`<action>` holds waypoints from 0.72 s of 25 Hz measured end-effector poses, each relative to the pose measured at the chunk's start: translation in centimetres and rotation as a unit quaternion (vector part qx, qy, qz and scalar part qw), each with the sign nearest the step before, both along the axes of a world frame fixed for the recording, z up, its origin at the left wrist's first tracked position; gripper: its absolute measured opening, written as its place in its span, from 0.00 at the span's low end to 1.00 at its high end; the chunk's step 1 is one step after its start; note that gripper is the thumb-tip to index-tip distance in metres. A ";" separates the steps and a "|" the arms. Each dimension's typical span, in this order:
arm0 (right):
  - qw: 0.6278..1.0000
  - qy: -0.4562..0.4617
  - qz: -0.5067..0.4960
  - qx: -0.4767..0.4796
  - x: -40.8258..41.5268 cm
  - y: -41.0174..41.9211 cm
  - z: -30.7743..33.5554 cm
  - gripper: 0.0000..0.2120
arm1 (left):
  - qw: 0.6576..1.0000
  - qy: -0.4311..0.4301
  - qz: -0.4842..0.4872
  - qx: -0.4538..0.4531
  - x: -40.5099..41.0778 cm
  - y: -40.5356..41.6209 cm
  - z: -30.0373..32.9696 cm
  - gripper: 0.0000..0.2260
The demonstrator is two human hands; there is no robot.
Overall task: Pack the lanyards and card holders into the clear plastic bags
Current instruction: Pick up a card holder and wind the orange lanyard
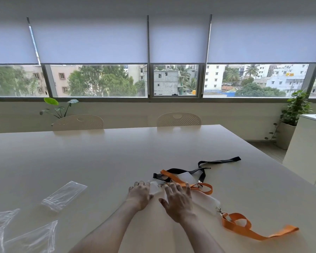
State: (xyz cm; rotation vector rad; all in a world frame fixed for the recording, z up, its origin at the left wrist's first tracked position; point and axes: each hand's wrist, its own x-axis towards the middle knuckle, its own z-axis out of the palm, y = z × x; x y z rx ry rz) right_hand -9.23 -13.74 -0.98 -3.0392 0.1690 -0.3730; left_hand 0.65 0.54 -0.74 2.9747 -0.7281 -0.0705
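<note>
Hands: left (140, 195), right (179, 203) flat, fingers spread | card holder (154, 187) partly hidden beneath | bags (64, 195) cropped left

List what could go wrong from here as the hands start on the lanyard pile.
1. The black lanyard and an orange lanyard cross each other, so lifting one may drag the other along.
2. The second orange lanyard trails toward the table's right edge and could slip off.
3. The clear bags lie far left of both hands, so each pack needs a long reach.
</note>
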 end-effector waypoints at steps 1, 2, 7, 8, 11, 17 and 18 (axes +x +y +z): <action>1.000 -0.002 -0.001 -0.001 0.1 -0.1 0.2 0.29 | 1.000 0.009 0.004 -0.012 0.1 0.0 -0.1 0.26; 1.000 -0.005 -0.003 -0.001 0.2 -0.1 0.3 0.29 | 0.999 0.018 0.011 -0.031 0.1 0.0 -0.2 0.26; 1.000 -0.002 -0.007 0.015 0.7 -0.4 0.7 0.37 | 0.987 0.072 0.022 -0.145 0.2 -0.3 -0.2 0.27; 1.000 -0.003 -0.003 0.026 0.8 -0.4 0.8 0.40 | 0.981 0.084 0.018 -0.174 0.1 -0.3 -0.1 0.27; 0.998 -0.021 0.014 0.058 1.2 -0.3 1.5 0.49 | 0.949 0.127 0.018 -0.288 -0.1 -0.5 0.7 0.22; 0.995 -0.049 0.034 0.085 2.4 -0.5 3.2 0.58 | 0.797 0.315 -0.062 -0.512 -1.1 -0.1 3.8 0.14; 0.994 -0.055 0.041 0.086 2.6 -0.6 3.5 0.58 | 0.772 0.339 -0.073 -0.532 -1.3 0.0 4.1 0.14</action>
